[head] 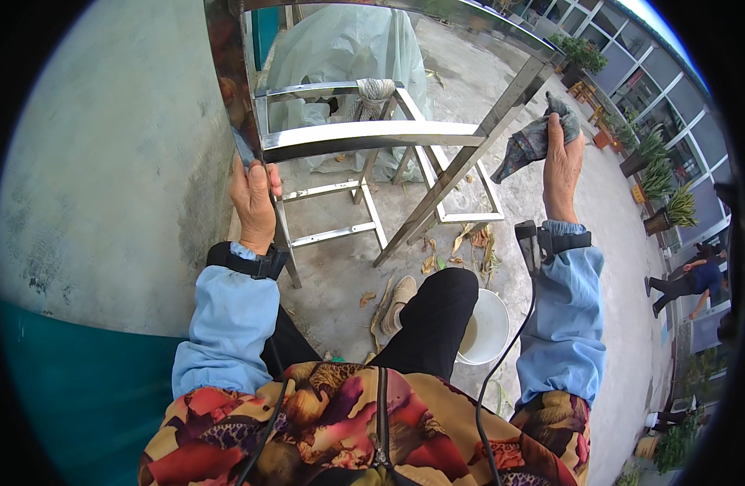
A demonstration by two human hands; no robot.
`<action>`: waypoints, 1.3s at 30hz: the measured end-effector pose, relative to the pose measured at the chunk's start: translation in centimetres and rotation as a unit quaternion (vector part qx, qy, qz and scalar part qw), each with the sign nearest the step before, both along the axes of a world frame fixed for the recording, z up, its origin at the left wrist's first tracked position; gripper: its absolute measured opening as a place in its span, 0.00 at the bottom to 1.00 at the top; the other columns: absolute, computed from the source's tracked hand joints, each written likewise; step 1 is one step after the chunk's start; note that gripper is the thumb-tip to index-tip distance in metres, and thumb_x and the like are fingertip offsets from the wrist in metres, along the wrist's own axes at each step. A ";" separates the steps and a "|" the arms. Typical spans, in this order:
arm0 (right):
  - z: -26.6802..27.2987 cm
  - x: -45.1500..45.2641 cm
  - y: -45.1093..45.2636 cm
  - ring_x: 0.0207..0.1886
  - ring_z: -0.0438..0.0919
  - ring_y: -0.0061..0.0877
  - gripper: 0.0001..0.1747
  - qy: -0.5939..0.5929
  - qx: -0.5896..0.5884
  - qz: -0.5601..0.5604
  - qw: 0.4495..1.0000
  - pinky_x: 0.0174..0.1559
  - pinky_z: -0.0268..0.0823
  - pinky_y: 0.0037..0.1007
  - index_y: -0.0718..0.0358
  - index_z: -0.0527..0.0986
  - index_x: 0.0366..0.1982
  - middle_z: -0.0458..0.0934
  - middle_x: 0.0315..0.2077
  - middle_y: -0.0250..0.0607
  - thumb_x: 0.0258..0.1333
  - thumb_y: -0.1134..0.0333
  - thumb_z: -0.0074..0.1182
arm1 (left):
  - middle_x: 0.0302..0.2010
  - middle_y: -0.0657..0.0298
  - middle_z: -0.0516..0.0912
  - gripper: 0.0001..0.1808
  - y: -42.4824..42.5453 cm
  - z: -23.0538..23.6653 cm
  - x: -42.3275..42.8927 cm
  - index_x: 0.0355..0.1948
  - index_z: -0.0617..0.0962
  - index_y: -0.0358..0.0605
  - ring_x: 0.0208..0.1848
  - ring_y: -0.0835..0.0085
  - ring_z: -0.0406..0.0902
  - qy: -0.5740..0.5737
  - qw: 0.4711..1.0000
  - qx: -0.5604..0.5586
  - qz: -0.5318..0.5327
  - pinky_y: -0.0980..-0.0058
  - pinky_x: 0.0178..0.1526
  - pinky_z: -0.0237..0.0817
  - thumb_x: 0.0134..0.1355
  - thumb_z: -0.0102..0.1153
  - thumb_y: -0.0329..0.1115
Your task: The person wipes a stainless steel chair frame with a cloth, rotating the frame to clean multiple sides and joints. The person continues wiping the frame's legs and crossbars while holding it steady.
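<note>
A shiny metal chair frame [372, 133] stands upright before me, its top reaching past the upper edge of the view. My left hand [255, 197] is wrapped around its left upright post. Bunched in my right hand [564, 167] is a damp-looking grey patterned rag [533, 140], held to the right of the frame's right post [463, 164] and apart from it. Behind the crossbar, a light knotted cloth [372, 97] hangs over another metal rail [312, 89]. I cannot tell whether that rail belongs to the same frame or a second one.
A white bucket [491, 325] with cloudy liquid stands by my knee. Dry leaves [482, 243] litter the concrete. Translucent plastic sheeting [348, 48] covers something behind the frame. A wall [117, 152] runs close on the left. Potted plants [658, 164] and a person [691, 279] are at far right.
</note>
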State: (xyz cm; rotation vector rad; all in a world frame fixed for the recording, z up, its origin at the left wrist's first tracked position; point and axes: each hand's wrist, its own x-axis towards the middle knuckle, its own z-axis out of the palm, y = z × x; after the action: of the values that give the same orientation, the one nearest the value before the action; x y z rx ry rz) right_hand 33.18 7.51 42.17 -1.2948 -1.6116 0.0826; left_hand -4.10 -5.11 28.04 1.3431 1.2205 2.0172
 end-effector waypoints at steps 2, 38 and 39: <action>2.2 -1.1 1.6 0.50 0.70 0.36 0.30 0.030 0.066 0.044 0.996 0.55 0.60 0.34 0.65 0.66 0.52 0.67 0.48 0.49 0.62 0.46 0.45 | 0.22 0.67 0.70 0.24 0.0 0.0 0.0 0.39 0.67 0.42 0.22 0.83 0.65 -0.001 1.000 0.014 -0.005 0.84 0.26 0.58 0.67 0.41 0.56; 1.1 -6.5 4.6 0.31 0.75 0.20 0.24 0.055 0.151 -0.023 0.987 0.39 0.68 0.24 0.66 0.74 0.39 0.77 0.30 0.35 0.48 0.54 0.64 | 0.22 0.62 0.71 0.36 -0.8 -0.7 0.2 0.31 0.69 0.38 0.23 0.76 0.66 -0.021 0.999 -0.028 0.038 0.77 0.29 0.60 0.60 0.42 0.68; -0.3 -7.3 4.4 0.35 0.76 0.25 0.27 0.099 0.139 -0.061 0.983 0.41 0.68 0.29 0.66 0.69 0.38 0.77 0.30 0.40 0.45 0.53 0.64 | 0.22 0.62 0.71 0.36 -0.8 -0.7 0.3 0.31 0.70 0.38 0.23 0.76 0.66 -0.021 0.999 -0.022 0.043 0.77 0.28 0.60 0.60 0.42 0.67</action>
State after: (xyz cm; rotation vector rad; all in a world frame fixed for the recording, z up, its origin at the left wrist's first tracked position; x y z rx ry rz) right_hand 25.92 11.91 41.90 -1.1285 -1.3192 -0.0840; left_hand -3.79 -5.94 27.35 1.2409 1.3163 2.0528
